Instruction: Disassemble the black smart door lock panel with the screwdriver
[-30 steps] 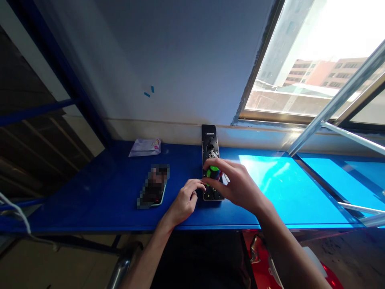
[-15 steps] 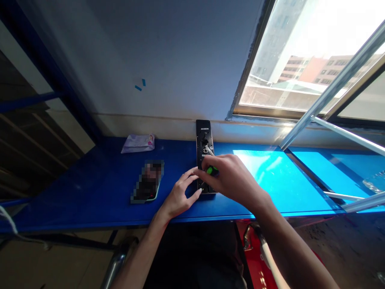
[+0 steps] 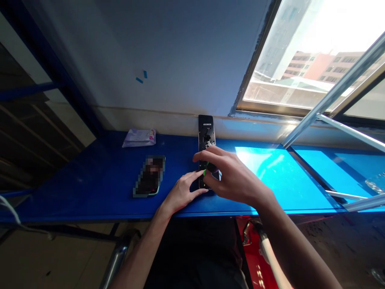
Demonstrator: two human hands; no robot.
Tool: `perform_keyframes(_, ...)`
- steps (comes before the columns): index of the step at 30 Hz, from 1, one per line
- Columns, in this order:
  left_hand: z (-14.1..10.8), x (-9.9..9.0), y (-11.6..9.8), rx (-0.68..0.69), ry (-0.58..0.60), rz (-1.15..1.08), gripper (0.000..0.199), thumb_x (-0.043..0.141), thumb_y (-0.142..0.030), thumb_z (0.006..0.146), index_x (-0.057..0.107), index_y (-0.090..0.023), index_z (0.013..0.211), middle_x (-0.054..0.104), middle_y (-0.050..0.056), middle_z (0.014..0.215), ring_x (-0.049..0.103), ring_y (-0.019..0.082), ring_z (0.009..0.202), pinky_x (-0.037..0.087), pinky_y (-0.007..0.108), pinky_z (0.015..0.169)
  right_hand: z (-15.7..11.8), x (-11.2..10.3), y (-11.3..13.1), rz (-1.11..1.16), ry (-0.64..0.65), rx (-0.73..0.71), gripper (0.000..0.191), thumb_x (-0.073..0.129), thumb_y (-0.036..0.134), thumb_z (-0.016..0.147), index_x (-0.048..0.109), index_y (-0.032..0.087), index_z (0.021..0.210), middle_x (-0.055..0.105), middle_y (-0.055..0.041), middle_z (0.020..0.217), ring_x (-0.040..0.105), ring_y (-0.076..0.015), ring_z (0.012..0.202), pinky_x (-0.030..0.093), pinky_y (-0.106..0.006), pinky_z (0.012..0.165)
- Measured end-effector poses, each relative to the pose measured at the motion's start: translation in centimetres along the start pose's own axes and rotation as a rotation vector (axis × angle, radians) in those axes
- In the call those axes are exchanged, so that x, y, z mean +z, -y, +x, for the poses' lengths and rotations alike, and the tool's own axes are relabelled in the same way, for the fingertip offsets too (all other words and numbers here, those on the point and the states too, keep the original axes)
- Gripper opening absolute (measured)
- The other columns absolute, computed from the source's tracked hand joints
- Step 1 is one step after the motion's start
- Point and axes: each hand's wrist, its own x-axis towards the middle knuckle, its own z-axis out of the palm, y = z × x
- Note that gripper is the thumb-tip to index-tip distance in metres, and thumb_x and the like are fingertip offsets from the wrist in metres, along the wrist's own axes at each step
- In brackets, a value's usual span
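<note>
A long black lock panel (image 3: 206,127) lies on the blue table (image 3: 108,176), its far end towards the wall. Small fittings and a pale label show on its upper half; much of its lower half is under my hands. My right hand (image 3: 233,172) is closed around a screwdriver (image 3: 212,167) with a black and green handle, held over the panel; where its tip rests I cannot tell. At the panel's near left edge, my left hand (image 3: 182,192) has its thumb and fingers spread, the fingertips touching the panel.
To the left lies a phone (image 3: 148,176) with its screen blurred, and behind it a light purple packet (image 3: 139,137). Metal bars (image 3: 320,106) slant across the right side by the window. A clear plastic item (image 3: 375,184) sits at the far right edge.
My right hand's fingers have loosened and shifted on the screwdriver handle, the index finger now reaching out over the panel. My left hand has slid slightly right. The view has tilted a little.
</note>
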Motion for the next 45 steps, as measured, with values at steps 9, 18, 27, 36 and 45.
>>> perform_keyframes(9,0.0,0.3,0.4,-0.017,-0.002,-0.042,0.062,0.080,-0.047,0.089,0.062,-0.029,0.146,0.068,0.006,0.148,0.063,0.032,0.138,0.048,0.047,0.121,0.1,0.3,-1.8,0.028,-0.062,-0.003,0.028,0.055,0.019,0.102,0.069,0.022,0.126,0.076,-0.0060,0.112,0.069,-0.0157,0.087,0.048,-0.027,0.075)
perform_keyframes(18,-0.3,-0.4,0.0,-0.086,-0.066,-0.147,0.069,0.087,-0.045,0.081,0.066,-0.025,0.143,0.072,0.006,0.141,0.069,0.033,0.129,0.053,0.045,0.117,-0.1,0.3,-2.8,0.045,-0.166,-0.003,0.025,0.063,0.038,0.102,0.077,0.017,0.099,0.077,-0.0059,0.089,0.069,-0.0167,0.075,0.047,-0.029,0.068)
perform_keyframes(27,-0.7,-0.9,-0.3,-0.141,-0.214,-0.286,0.034,0.059,-0.034,0.100,0.074,-0.017,0.125,0.080,0.010,0.124,0.077,0.026,0.115,0.062,0.038,0.102,-0.1,0.3,-3.6,0.118,-0.172,-0.047,0.035,0.065,0.017,0.091,0.069,0.021,0.126,0.077,-0.0063,0.116,0.071,-0.0175,0.092,0.052,-0.028,0.078)
perform_keyframes(36,-0.8,-0.9,-0.3,-0.156,-0.227,-0.256,0.028,0.059,-0.036,0.099,0.080,-0.022,0.110,0.083,0.005,0.112,0.079,0.026,0.105,0.062,0.037,0.096,-0.5,0.0,-3.8,0.147,-0.152,-0.047,0.041,0.060,0.012,0.091,0.068,0.022,0.129,0.078,-0.0050,0.114,0.072,-0.0163,0.092,0.054,-0.027,0.078)
perform_keyframes(45,-0.7,-1.1,-0.5,-0.106,-0.175,-0.262,0.032,0.055,-0.029,0.099,0.081,-0.022,0.116,0.080,0.005,0.126,0.075,0.026,0.118,0.058,0.041,0.109,-0.1,0.2,-3.6,0.146,-0.168,-0.024,0.020,0.065,0.037,0.101,0.076,0.020,0.102,0.078,-0.0019,0.089,0.066,-0.0122,0.071,0.047,-0.025,0.067)
